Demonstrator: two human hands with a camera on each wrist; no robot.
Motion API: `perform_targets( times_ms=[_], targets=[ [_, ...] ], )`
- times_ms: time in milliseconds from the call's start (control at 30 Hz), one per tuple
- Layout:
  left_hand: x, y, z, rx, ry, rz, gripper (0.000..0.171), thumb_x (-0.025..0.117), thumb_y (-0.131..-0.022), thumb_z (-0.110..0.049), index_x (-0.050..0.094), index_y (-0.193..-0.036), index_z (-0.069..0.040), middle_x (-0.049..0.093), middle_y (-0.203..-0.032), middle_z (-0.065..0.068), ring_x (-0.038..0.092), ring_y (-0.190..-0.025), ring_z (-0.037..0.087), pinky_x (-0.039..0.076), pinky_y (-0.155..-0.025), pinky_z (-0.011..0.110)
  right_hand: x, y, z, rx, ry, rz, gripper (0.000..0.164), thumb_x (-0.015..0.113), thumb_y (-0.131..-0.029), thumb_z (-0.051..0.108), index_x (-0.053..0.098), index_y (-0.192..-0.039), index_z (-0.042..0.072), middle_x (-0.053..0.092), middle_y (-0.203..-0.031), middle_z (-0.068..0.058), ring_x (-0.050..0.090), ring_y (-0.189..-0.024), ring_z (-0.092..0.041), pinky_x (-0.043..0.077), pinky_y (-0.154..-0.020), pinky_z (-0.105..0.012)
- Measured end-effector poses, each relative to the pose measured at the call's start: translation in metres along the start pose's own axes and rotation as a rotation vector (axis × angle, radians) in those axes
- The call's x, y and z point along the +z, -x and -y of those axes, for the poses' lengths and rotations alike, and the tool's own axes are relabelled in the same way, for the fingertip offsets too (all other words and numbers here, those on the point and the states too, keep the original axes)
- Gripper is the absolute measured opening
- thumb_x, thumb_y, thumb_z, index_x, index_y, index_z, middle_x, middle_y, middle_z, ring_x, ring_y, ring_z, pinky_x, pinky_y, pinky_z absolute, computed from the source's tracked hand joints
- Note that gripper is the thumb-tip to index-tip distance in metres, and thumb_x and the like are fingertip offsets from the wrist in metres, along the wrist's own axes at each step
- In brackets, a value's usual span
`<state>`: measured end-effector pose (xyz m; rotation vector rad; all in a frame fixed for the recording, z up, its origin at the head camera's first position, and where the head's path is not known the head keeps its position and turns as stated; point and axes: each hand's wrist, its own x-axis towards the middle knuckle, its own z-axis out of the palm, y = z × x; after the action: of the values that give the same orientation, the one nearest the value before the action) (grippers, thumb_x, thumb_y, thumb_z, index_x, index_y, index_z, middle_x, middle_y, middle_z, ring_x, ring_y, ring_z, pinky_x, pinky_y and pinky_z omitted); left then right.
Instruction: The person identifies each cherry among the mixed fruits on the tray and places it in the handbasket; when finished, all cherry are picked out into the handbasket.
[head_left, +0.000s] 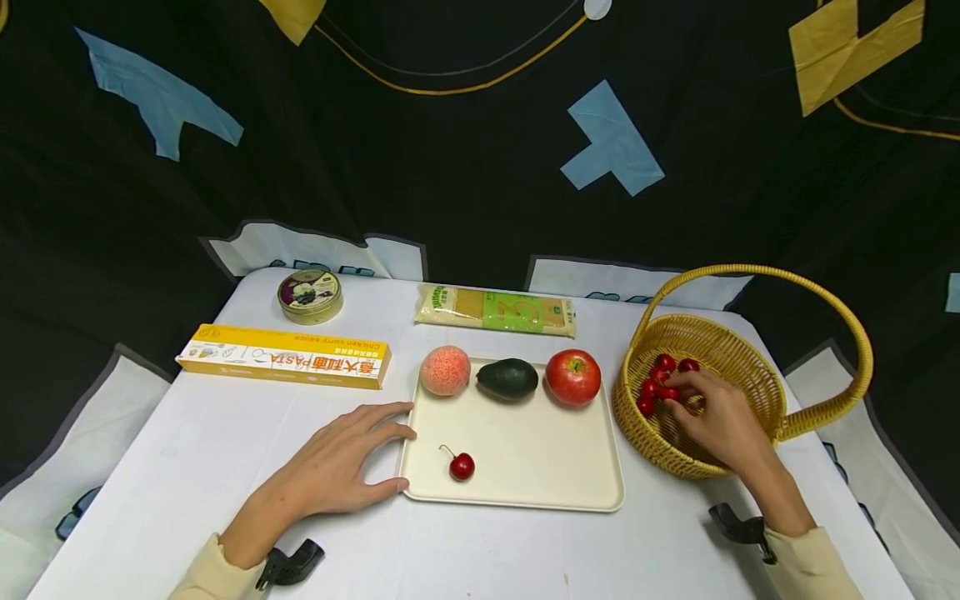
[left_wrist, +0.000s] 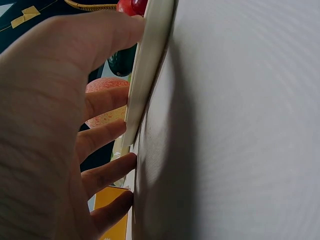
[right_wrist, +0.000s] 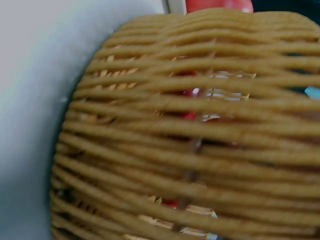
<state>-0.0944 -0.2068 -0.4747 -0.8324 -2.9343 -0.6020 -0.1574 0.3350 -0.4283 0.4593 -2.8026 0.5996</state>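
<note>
A cream tray point(head_left: 540, 467) lies on the table with a pink peach-like fruit point(head_left: 446, 371), a dark green avocado point(head_left: 507, 380) and a red apple point(head_left: 573, 377) along its far side. One dark red cherry point(head_left: 462, 467) with a stem sits near its front left. My left hand point(head_left: 341, 462) touches the tray's left edge, fingers spread; the left wrist view shows the thumb point(left_wrist: 117, 37) against the rim. Inside the yellow wicker basket point(head_left: 667, 454), my right hand point(head_left: 716, 417) pinches a red cherry point(head_left: 666, 392) among several others. Basket weave hides that hand in the right wrist view.
Left of the tray lies a yellow and white pasta box point(head_left: 285, 357), with a round tin point(head_left: 310, 297) behind it. A pasta packet point(head_left: 495, 311) lies beyond the tray. The basket's tall handle point(head_left: 862, 358) arches over its right side. A black curtain point(head_left: 465, 167) hangs behind.
</note>
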Motion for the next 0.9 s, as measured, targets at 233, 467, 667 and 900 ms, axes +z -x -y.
perform_targets(
  times_ms=[233,467,667,900],
  targets=[
    [0.0,0.0,0.001,0.004,0.002,-0.001,0.052,0.084,-0.087,-0.056,0.071,-0.132,-0.032,0.048,-0.165,-0.005,0.05,-0.148,0.025,0.046,-0.116,0.056,0.001,-0.003,-0.007,0.036,0.02,0.06,0.033,0.087,-0.087,0.004,0.075,-0.117,0.001,0.072,-0.117,-0.028,0.073,-0.09,-0.038,0.065,-0.074,-0.055],
    [0.001,0.0,0.001,0.001,0.004,0.002,0.053,0.084,-0.087,-0.056,0.071,-0.132,-0.033,0.048,-0.165,-0.005,0.05,-0.148,0.025,0.047,-0.115,0.056,0.002,-0.006,-0.014,0.049,0.019,0.097,0.033,0.087,-0.086,0.003,0.075,-0.117,0.001,0.074,-0.109,-0.023,0.073,-0.086,-0.034,0.066,-0.072,-0.052],
    [0.0,0.0,0.001,0.002,0.007,-0.001,0.052,0.084,-0.087,-0.056,0.071,-0.132,-0.033,0.048,-0.165,-0.006,0.05,-0.148,0.025,0.046,-0.115,0.056,0.001,-0.007,-0.017,0.087,0.036,0.129,0.032,0.087,-0.088,0.007,0.076,-0.117,0.002,0.073,-0.109,-0.023,0.071,-0.09,-0.035,0.065,-0.077,-0.056],
    [0.0,0.0,0.001,0.005,0.002,-0.001,0.053,0.084,-0.087,-0.057,0.071,-0.132,-0.032,0.049,-0.165,-0.005,0.05,-0.148,0.024,0.046,-0.116,0.055,0.001,-0.01,-0.02,0.113,0.061,0.158,0.03,0.088,-0.087,0.009,0.076,-0.115,0.004,0.071,-0.1,-0.016,0.061,-0.084,-0.028,0.058,-0.071,-0.044]
  ],
)
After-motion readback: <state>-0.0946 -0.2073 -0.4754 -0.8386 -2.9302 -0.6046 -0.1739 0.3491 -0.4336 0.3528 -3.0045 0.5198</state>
